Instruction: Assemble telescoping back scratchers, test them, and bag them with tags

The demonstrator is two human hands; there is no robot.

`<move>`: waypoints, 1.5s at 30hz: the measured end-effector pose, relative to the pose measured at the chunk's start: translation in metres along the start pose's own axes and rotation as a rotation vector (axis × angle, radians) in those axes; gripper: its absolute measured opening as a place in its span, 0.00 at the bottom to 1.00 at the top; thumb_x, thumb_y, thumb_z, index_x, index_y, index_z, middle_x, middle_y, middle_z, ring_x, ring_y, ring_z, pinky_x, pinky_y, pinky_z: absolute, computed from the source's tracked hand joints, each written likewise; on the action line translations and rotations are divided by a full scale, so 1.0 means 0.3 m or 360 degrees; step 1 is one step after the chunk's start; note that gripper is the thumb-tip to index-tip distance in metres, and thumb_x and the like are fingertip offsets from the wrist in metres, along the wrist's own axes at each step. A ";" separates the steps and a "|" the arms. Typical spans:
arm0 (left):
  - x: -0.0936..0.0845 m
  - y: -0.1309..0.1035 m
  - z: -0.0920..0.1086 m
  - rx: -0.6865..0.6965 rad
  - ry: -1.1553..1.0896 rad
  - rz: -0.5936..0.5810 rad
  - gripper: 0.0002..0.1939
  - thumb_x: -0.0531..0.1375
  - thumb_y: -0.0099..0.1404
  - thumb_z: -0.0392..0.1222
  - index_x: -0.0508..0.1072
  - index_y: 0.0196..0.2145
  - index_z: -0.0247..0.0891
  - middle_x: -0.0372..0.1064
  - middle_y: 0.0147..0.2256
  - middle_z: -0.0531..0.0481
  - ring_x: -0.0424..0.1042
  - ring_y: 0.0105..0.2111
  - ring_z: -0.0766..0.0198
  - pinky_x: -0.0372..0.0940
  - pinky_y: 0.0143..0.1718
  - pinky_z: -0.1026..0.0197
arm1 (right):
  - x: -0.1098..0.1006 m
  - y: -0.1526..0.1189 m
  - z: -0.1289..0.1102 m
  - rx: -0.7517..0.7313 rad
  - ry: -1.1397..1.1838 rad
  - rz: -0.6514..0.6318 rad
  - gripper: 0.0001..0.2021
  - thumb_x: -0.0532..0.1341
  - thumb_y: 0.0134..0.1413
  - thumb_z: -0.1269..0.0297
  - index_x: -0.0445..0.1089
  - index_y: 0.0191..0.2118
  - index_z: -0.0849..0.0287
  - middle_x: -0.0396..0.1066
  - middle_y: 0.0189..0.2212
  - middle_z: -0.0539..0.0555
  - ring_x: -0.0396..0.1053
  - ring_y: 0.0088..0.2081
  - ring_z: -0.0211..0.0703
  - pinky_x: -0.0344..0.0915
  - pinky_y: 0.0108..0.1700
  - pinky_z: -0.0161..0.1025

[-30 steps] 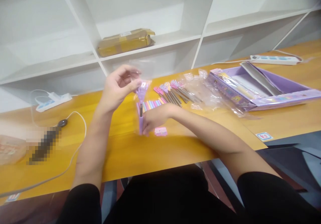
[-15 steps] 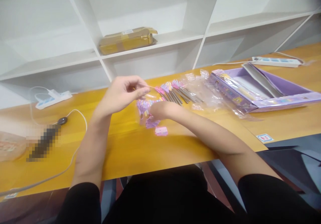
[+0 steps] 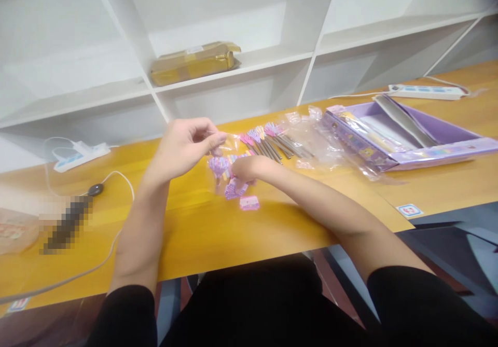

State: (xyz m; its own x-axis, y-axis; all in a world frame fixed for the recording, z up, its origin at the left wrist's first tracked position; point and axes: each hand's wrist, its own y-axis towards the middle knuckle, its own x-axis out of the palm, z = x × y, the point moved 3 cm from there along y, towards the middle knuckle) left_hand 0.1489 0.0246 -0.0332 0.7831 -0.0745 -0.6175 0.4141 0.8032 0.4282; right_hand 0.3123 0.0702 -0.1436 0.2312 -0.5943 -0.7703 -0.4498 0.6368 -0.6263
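Left hand [image 3: 177, 152]: fingers nearly closed, pinching clear film [image 3: 232, 140], probably keeping it taut. Right hand [image 3: 251, 169] low at purple pieces [image 3: 234, 189], perhaps steadying them; finger spread and grip hidden, cannot tell. Pieces lie between pink item [image 3: 249, 203] and far edge of table [image 3: 202, 233].

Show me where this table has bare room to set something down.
Bare tabletop lies between the forearms, nearer the body than the pink card. Another patch separates right forearm from purple box. It's crowded from left hand and right hand through the metal-handled pieces and clear wrappers to that box.
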 end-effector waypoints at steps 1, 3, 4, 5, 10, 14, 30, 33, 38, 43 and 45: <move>0.000 -0.001 0.002 -0.0013 0.0006 0.0004 0.26 0.74 0.72 0.66 0.82 0.32 0.39 0.81 0.28 0.47 0.82 0.30 0.61 0.73 0.31 0.64 | -0.004 -0.001 0.004 -0.0020 -0.0014 0.0015 0.32 0.78 0.65 0.41 0.83 0.53 0.71 0.81 0.36 0.61 0.78 0.38 0.51 0.67 0.43 0.43; 0.001 -0.002 0.005 -0.0011 -0.0003 0.0012 0.24 0.74 0.73 0.63 0.82 0.32 0.39 0.81 0.28 0.47 0.82 0.30 0.61 0.73 0.31 0.63 | -0.012 -0.003 0.013 -0.0064 -0.0029 0.0042 0.31 0.78 0.65 0.41 0.83 0.52 0.69 0.81 0.38 0.61 0.77 0.39 0.50 0.66 0.42 0.42; 0.001 -0.002 0.005 -0.0007 -0.0012 0.0015 0.23 0.74 0.73 0.62 0.82 0.32 0.40 0.81 0.28 0.48 0.82 0.30 0.61 0.73 0.31 0.63 | -0.014 -0.004 0.018 -0.0083 -0.0029 0.0051 0.31 0.78 0.64 0.40 0.83 0.53 0.68 0.81 0.39 0.60 0.77 0.38 0.49 0.66 0.42 0.42; 0.002 -0.002 0.004 -0.0007 -0.0021 0.0015 0.22 0.74 0.73 0.60 0.82 0.31 0.40 0.81 0.27 0.48 0.82 0.29 0.61 0.73 0.31 0.63 | -0.016 -0.004 0.023 -0.0103 -0.0026 0.0056 0.31 0.78 0.64 0.40 0.82 0.53 0.67 0.81 0.40 0.59 0.77 0.38 0.49 0.65 0.41 0.41; 0.005 -0.003 -0.005 -0.0032 -0.0046 -0.0003 0.18 0.74 0.73 0.55 0.82 0.31 0.41 0.80 0.27 0.50 0.81 0.28 0.62 0.72 0.30 0.62 | -0.025 0.004 0.040 -0.0218 -0.0031 0.0105 0.26 0.79 0.63 0.41 0.81 0.47 0.63 0.75 0.33 0.53 0.74 0.36 0.46 0.62 0.40 0.41; 0.004 -0.004 -0.013 -0.0038 -0.0031 -0.0020 0.16 0.74 0.73 0.54 0.83 0.32 0.42 0.81 0.27 0.50 0.81 0.29 0.61 0.71 0.30 0.62 | -0.034 0.001 0.047 -0.0278 0.0016 0.0142 0.22 0.78 0.66 0.46 0.77 0.41 0.62 0.70 0.28 0.49 0.69 0.32 0.41 0.61 0.37 0.39; 0.000 0.006 -0.006 0.0008 0.0039 0.0138 0.22 0.73 0.73 0.59 0.81 0.30 0.41 0.82 0.27 0.48 0.82 0.27 0.60 0.75 0.32 0.60 | -0.139 -0.171 0.153 -0.0336 0.0030 0.0953 0.15 0.71 0.72 0.66 0.71 0.32 0.59 0.70 0.27 0.49 0.64 0.31 0.40 0.54 0.39 0.42; 0.000 0.008 -0.016 0.0005 0.0042 0.0171 0.23 0.71 0.75 0.61 0.81 0.30 0.41 0.84 0.28 0.47 0.83 0.28 0.59 0.76 0.32 0.61 | -0.174 -0.282 0.209 -0.0344 0.0153 0.1540 0.11 0.68 0.75 0.63 0.75 0.36 0.57 0.79 0.34 0.54 0.72 0.37 0.46 0.60 0.44 0.42; -0.005 0.009 -0.042 -0.0040 -0.0003 0.0270 0.30 0.68 0.77 0.69 0.82 0.30 0.40 0.84 0.28 0.45 0.85 0.29 0.58 0.78 0.34 0.61 | -0.170 -0.439 0.212 -0.0810 0.0191 0.2172 0.12 0.70 0.72 0.65 0.71 0.35 0.51 0.82 0.48 0.57 0.77 0.48 0.52 0.72 0.49 0.48; -0.009 0.008 -0.038 -0.0105 -0.0016 0.0321 0.34 0.66 0.77 0.74 0.83 0.28 0.41 0.83 0.26 0.45 0.86 0.28 0.56 0.80 0.34 0.60 | -0.131 -0.476 0.133 -0.1405 0.0018 0.2434 0.13 0.68 0.77 0.64 0.75 0.35 0.52 0.80 0.44 0.53 0.77 0.43 0.45 0.72 0.45 0.45; -0.008 0.007 -0.027 -0.0102 -0.0037 0.0316 0.35 0.66 0.76 0.75 0.83 0.28 0.41 0.83 0.26 0.45 0.86 0.27 0.56 0.81 0.34 0.59 | -0.125 -0.457 0.107 -0.1457 -0.0024 0.2434 0.10 0.68 0.79 0.62 0.79 0.39 0.53 0.80 0.49 0.54 0.78 0.45 0.44 0.74 0.47 0.44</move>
State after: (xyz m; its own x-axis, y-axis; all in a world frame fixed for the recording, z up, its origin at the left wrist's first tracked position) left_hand 0.1442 0.0311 -0.0362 0.8571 0.0760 -0.5095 0.2207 0.8395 0.4965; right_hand 0.3929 0.0209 -0.0328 -0.8074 0.2147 -0.5495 -0.5389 0.1108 0.8351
